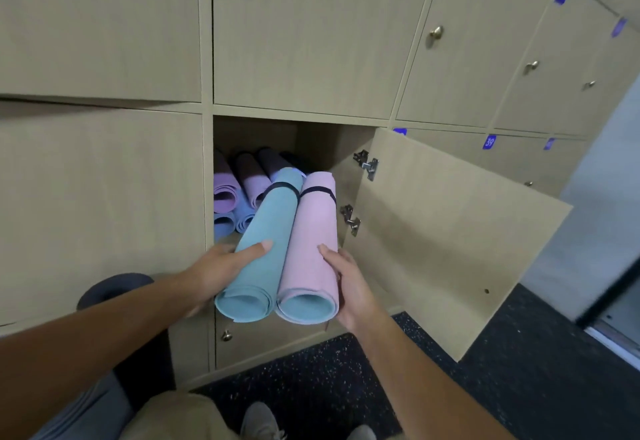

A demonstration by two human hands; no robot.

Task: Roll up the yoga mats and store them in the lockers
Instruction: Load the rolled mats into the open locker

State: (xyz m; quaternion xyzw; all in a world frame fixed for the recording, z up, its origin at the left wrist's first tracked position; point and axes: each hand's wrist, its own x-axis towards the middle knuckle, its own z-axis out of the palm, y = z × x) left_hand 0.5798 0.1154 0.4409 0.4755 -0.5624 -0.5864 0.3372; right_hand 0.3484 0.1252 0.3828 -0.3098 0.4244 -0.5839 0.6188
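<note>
Two rolled yoga mats lie side by side, their far ends just inside the open locker (349,142). The teal mat (266,242) is on the left and the pink mat (310,239) on the right, each with a dark strap near its far end. My left hand (221,270) grips the teal mat from the left, thumb on top. My right hand (346,280) grips the pink mat from the right. Several purple and blue rolled mats (239,194) are stacked inside the locker at the left.
The locker door (446,232) hangs open to the right. Closed wooden lockers with knobs surround the opening. A dark rolled mat (114,289) stands at the lower left beside my left forearm. The floor is dark speckled rubber (519,370); my shoes show at the bottom.
</note>
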